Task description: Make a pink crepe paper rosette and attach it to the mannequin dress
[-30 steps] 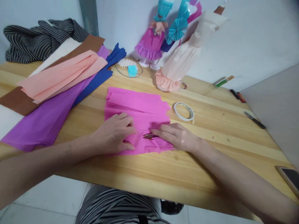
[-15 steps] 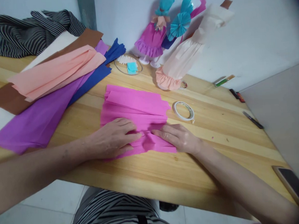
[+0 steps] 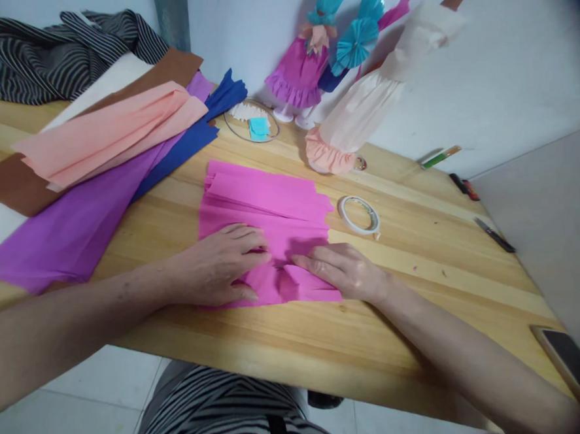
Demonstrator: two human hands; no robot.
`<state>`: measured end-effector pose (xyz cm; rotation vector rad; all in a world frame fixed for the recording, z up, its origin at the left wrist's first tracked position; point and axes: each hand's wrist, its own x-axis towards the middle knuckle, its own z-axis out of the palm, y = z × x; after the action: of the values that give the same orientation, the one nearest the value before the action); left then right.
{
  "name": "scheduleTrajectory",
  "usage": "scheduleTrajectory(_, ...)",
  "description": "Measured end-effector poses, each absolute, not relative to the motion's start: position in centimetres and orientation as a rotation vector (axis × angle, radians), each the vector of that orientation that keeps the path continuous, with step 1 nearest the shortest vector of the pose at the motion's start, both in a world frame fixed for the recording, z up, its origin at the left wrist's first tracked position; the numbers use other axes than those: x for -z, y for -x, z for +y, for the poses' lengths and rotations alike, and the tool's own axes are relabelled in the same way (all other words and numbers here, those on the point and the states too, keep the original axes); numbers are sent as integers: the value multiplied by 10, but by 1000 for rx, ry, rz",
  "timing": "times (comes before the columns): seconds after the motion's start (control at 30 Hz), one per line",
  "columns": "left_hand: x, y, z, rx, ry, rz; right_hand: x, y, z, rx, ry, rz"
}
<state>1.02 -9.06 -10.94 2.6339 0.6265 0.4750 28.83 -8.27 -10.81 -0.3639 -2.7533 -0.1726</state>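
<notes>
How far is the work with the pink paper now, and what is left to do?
The pink paper is laid out, and the pale dress by the wall looks made up. In hand is the paper's near part: the left hand and right hand are on it, with a flap raised between them. This part seems unfinished, since it is not flat. How much more remains, I cannot tell.
</notes>
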Motion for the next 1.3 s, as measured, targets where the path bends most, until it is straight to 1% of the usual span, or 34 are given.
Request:
scheduleTrajectory(0.4,109,-11,-90,-477,-2634,624,111,-276,-76,119,300,-2750)
scheduleTrajectory(0.8,111,-12,-89,-474,-2650,607,112,-274,-76,-20,272,-2765)
scheduleTrajectory(1.3,113,-11,-89,-456,-2662,603,109,-266,-75,78,249,-2775)
